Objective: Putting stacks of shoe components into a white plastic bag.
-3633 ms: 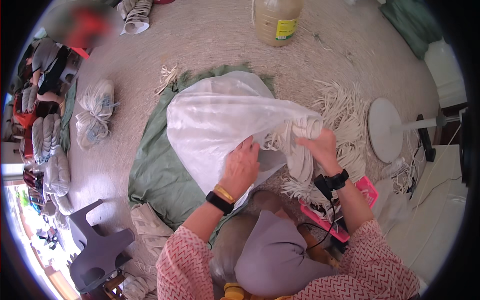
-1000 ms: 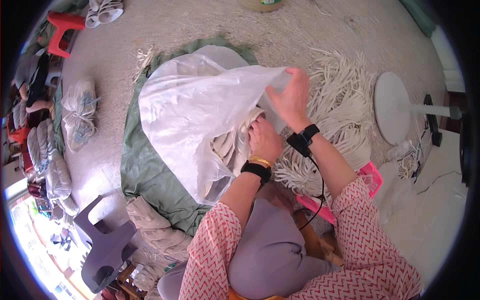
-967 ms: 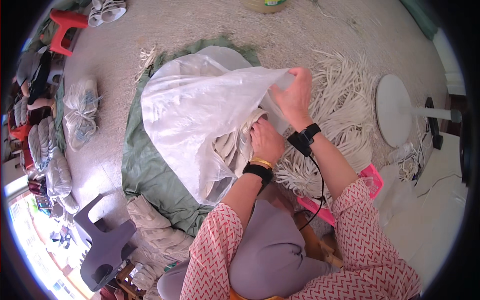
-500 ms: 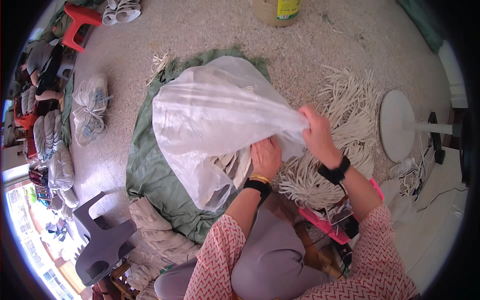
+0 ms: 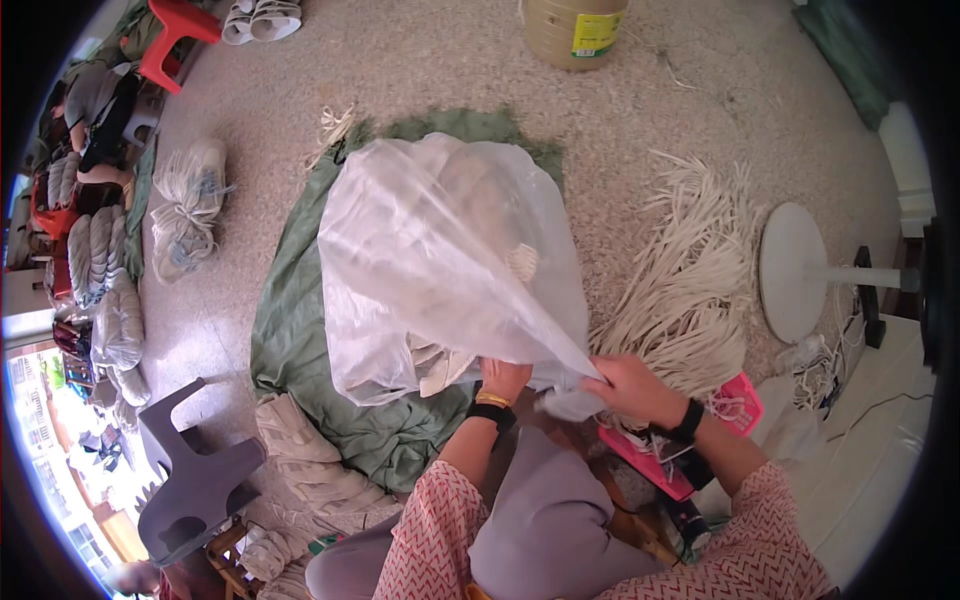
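A large translucent plastic bag lies spread over a green cloth on the floor in front of me. Flat cream-coloured pieces show at its near opening, and more pale shapes show faintly through the plastic. My right hand is closed on a gathered edge of the bag, pulling it into a taut fold at the near right. My left hand reaches into the opening beside the cream pieces. Its fingertips are hidden under the plastic, so I cannot tell whether it grips anything.
Right of the bag spreads a heap of cream cords, with a pink basket near it and a white round stand base beyond. A dark stool and a bundle are at left. A bucket stands far off; another person sits far left.
My right hand has come down and nearer to me, drawing the bag's edge with it. My left hand has also moved slightly nearer. The bag now lies wider and flatter.
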